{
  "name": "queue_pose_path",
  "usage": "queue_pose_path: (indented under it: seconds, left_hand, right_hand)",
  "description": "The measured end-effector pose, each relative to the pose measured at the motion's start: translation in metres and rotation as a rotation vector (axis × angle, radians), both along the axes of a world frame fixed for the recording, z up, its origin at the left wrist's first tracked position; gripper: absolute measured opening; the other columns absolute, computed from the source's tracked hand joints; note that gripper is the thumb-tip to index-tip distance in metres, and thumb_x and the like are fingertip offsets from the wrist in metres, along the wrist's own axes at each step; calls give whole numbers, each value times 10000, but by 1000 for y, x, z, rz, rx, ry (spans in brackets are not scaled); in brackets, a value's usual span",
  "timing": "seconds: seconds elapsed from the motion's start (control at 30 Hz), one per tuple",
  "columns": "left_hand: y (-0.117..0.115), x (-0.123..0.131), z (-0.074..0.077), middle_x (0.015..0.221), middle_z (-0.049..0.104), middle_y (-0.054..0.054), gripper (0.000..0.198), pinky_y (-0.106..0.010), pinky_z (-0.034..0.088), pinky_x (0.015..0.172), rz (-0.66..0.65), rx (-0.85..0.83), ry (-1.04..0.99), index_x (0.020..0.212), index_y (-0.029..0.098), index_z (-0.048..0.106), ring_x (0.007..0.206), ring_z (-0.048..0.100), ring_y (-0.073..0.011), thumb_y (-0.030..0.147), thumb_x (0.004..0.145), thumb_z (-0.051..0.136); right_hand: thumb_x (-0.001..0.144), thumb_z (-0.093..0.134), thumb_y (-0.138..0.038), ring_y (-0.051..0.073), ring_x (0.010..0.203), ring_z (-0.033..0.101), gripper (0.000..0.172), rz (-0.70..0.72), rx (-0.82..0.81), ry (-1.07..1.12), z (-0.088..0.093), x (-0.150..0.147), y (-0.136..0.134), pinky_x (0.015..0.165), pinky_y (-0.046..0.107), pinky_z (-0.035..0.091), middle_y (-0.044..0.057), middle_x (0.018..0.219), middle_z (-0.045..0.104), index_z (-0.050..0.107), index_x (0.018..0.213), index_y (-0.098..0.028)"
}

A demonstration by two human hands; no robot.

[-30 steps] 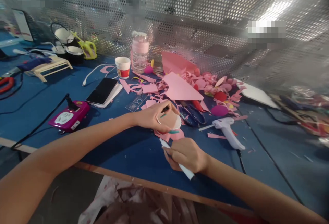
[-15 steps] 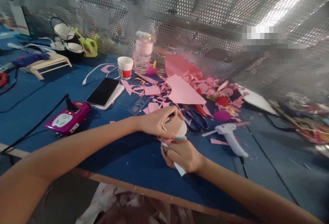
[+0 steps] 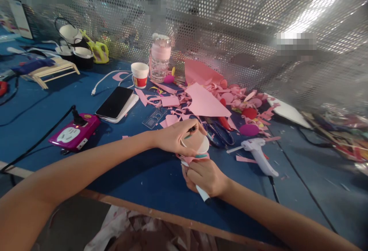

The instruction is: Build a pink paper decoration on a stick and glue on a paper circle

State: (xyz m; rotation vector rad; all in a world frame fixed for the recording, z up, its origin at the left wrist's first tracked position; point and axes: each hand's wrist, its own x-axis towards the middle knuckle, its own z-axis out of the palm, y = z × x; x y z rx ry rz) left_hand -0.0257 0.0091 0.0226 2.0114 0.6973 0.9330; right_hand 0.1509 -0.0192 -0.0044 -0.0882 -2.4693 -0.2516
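My left hand (image 3: pixel 175 137) is closed around a small white paper cup (image 3: pixel 200 143) with pink paper on it, held on its side just above the blue table (image 3: pixel 138 174). Directly below it my right hand (image 3: pixel 205 176) is closed on a white pen (image 3: pixel 202 193), its upper end touching the pink paper at the cup's lower edge. Both hands meet near the table's front edge.
A white glue gun (image 3: pixel 257 151) lies right of the hands, scissors (image 3: pixel 220 134) just behind the cup. Pink paper scraps (image 3: pixel 204 101) cover the middle. A phone (image 3: pixel 115 102), a magenta power strip (image 3: pixel 73 132), a red-and-white cup (image 3: pixel 139 75) and a pink bottle (image 3: pixel 159 57) stand to the left and behind.
My right hand with the pen has moved up and forward until it meets the cup. The left hand has kept its grip on the cup.
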Motion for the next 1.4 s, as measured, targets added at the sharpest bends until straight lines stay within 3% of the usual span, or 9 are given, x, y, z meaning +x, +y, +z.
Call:
queue_pose_path:
  seconds: [0.2,0.33,0.57,1.07,1.3,1.4]
  left_hand:
    - [0,0,0,1011,530,-76,411,-351,410,715,-27,20,1,903,213,432,920,514,-240,323,619,709]
    - [-1,-1,1,1001,529,-72,399,-345,406,702,-20,4,15,887,214,426,912,510,-239,342,629,703]
    - [-1,0,0,1044,525,-85,400,-351,401,700,-19,27,34,853,218,397,879,496,-222,391,639,688]
    - [-2,2,1,1046,535,-93,385,-357,418,686,-13,-8,30,814,220,381,907,499,-239,355,626,689]
    - [-1,2,0,1031,534,-83,405,-342,424,667,-5,5,50,868,216,408,852,506,-211,381,627,690]
    - [0,1,0,1026,532,-80,428,-340,425,664,-10,9,57,899,217,422,857,504,-213,403,624,693]
  right_hand:
    - [796,452,-53,85,433,425,347,46,-20,-24,4,9,2,443,207,350,-30,451,487,395,481,-188]
    - [814,458,-67,79,400,365,349,44,-38,-39,-3,20,8,424,221,308,-54,440,443,372,501,-196]
    - [856,423,-89,68,455,445,298,117,-111,-125,-21,44,27,539,199,409,-58,493,487,414,578,-196]
    - [914,358,-135,65,422,456,402,42,-312,-4,-6,47,39,454,189,367,-29,444,461,414,519,-187]
    - [820,486,-133,92,393,421,204,132,-144,-13,9,42,18,389,235,294,-36,431,481,510,621,-170]
    - [770,567,-175,81,384,392,291,73,79,-39,14,26,-4,381,226,269,-38,425,458,438,509,-182]
